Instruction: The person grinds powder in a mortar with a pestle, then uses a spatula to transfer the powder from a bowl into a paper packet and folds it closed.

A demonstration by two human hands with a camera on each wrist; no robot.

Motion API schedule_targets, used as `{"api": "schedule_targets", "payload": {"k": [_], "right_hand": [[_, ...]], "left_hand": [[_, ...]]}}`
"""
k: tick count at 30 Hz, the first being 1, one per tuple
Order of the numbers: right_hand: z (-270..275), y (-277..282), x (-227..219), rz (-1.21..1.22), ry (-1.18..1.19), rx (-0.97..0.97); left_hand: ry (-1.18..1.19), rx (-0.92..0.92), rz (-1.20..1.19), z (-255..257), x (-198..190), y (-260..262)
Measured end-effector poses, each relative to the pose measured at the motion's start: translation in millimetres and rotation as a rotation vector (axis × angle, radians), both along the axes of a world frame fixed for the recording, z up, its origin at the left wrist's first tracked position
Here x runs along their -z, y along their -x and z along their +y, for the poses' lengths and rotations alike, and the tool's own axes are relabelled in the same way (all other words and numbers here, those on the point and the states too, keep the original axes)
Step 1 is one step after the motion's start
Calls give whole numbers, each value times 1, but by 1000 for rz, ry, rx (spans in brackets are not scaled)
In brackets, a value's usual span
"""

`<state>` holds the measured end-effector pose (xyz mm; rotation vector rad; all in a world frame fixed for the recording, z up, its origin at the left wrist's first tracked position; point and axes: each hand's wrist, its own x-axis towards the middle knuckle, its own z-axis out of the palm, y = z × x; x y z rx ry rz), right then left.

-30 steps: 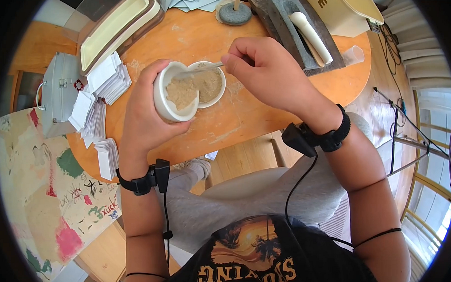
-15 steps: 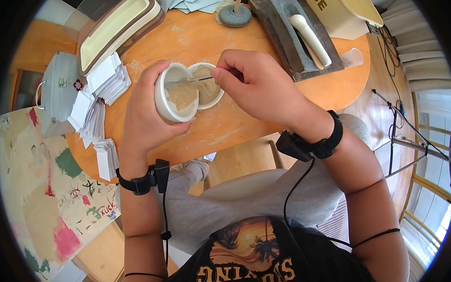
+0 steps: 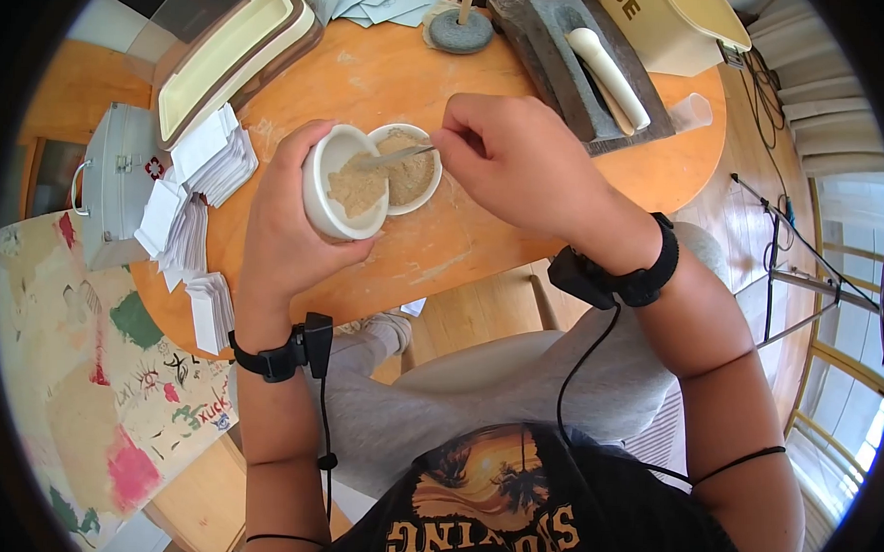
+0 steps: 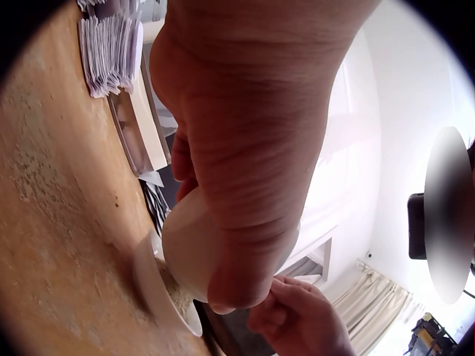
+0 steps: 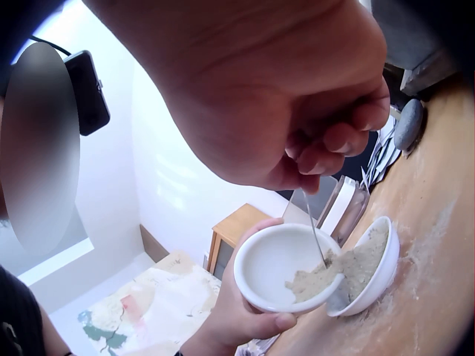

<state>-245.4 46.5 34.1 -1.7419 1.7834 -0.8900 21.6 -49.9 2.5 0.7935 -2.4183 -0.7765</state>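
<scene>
My left hand (image 3: 281,207) grips a white bowl (image 3: 344,148) from its outer side, tilted over a second white bowl (image 5: 389,261) on the table. Beige powder (image 3: 355,189) lies along the low side of the held bowl, by the lip. Powder (image 3: 414,176) also fills much of the bowl underneath. Between thumb and fingers, my right hand (image 3: 524,162) pinches a slim metal spatula (image 3: 403,155), its far end in the held bowl's powder. In the left wrist view, the left hand (image 4: 237,163) hides most of the held bowl.
Stacks of white paper packets (image 3: 212,156) line the table's left edge beside a cream tray (image 3: 226,59). Towards the back stand a round grey stone (image 3: 458,30) and a dark board (image 3: 514,30) with a stone trough and white roller (image 3: 610,77). A clear cup (image 3: 692,111) lies at the right.
My right hand dipped lower and leftward with the spatula, then moved back slightly right. The spatula's end shifted within the tilted bowl. My left hand and both bowls stay nearly in place.
</scene>
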Motion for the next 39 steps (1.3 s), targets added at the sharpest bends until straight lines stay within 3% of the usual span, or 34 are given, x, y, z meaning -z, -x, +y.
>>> {"api": "schedule_targets", "payload": {"k": [3,5,9,12,18,20,24,26,33,35,39], "right_hand": [[0,2,-2,-107,-12,12],[1,-2,-1,-212,9,-76],[1,-1,5,-102,51,-97],[0,4,-3,-21,-60,-60],[1,-7,3,-212,42,-54],[1,-6,4,-44,46,-19],[-1,2,-4,-12,-15,19],[0,2,-6,-200,-34,30],[-1,3,-2,-54,-55,33],[-1,2,-7,-188,-75,28],[0,-3,2,-215,-78,4]], "left_hand": [[-12,-10,-1,-1,0,-1],[-20,-12,0,-1,1,-1],[-15,-4,7,-1,1,0],[-11,-8,6,-1,2,-2],[-21,-2,0,-1,2,0],[-21,2,3,-1,2,0],[-11,-9,-4,0,0,-1],[-21,-14,1,0,1,-1],[-10,-3,0,0,0,-1],[-10,-7,-5,-1,1,-1],[0,1,13,1,1,1]]}}
